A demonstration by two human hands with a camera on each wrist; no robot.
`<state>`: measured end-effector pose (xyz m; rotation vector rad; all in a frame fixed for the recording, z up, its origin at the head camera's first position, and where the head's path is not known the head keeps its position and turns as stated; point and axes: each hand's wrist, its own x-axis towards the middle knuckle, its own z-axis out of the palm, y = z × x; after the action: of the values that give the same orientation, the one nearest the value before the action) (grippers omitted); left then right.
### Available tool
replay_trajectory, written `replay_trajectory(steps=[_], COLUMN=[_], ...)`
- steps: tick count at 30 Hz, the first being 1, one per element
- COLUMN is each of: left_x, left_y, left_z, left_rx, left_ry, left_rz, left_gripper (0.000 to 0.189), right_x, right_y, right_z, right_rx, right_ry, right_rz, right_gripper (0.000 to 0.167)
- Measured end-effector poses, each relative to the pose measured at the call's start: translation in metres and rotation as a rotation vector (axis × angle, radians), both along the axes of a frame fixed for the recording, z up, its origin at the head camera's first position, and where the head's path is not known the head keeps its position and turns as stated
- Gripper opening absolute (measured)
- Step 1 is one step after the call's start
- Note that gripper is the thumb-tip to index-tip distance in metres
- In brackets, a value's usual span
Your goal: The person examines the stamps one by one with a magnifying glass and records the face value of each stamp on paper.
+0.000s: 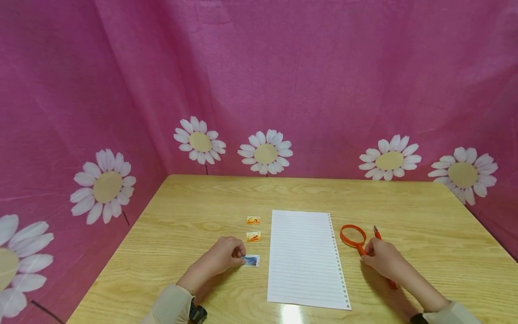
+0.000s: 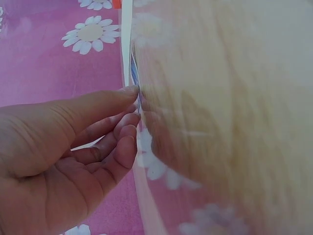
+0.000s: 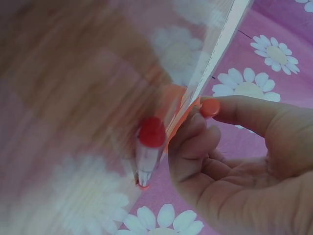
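My left hand (image 1: pixel 224 256) is at the left edge of a blue picture stamp (image 1: pixel 252 260) lying on the table, its thumb and fingertips closed together on that edge. In the left wrist view the thumb (image 2: pixel 115 98) covers part of the stamp. Two yellow-and-red stamps, a nearer one (image 1: pixel 253 236) and a farther one (image 1: pixel 253 220), lie beyond it in a column. On the right, my right hand (image 1: pixel 384 257) pinches the orange handle of a magnifying glass (image 1: pixel 343 228), whose round lens lies toward the paper. A red pen (image 1: pixel 377 234) lies partly hidden beneath that hand.
A lined loose-leaf sheet (image 1: pixel 303 261) with punched holes down its right edge lies between the hands. All of this is on a wooden table (image 1: pixel 210 198). A pink cloth (image 1: pixel 283 81) printed with white daisies hangs behind and at the sides.
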<state>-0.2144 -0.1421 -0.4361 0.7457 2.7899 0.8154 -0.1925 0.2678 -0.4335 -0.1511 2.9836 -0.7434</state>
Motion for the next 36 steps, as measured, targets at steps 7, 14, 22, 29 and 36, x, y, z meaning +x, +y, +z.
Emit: replay_trajectory(steps=[7, 14, 22, 29, 36], left_x=[-0.001, -0.002, -0.001, 0.0, -0.001], left_y=[0.0, 0.0, -0.001, -0.002, -0.001], left_z=[0.001, 0.0, 0.0, 0.0, -0.001], left_rx=[-0.01, -0.017, -0.017, -0.016, -0.013], left_ry=[0.011, 0.023, 0.03, 0.025, 0.022], left_rz=[-0.012, -0.021, -0.019, -0.017, -0.018], left_gripper=[0.011, 0.012, 0.012, 0.012, 0.012], right_x=[0.003, 0.005, 0.011, 0.013, 0.017], right_y=[0.004, 0.007, 0.012, 0.014, 0.014], right_z=[0.002, 0.002, 0.003, 0.002, 0.003], right_rx=[-0.003, -0.017, -0.032, -0.027, -0.027], right_ry=[0.013, 0.029, 0.069, 0.09, 0.099], right_rz=[-0.017, -0.018, 0.004, 0.021, 0.042], right_gripper=[0.015, 0.013, 0.012, 0.011, 0.012])
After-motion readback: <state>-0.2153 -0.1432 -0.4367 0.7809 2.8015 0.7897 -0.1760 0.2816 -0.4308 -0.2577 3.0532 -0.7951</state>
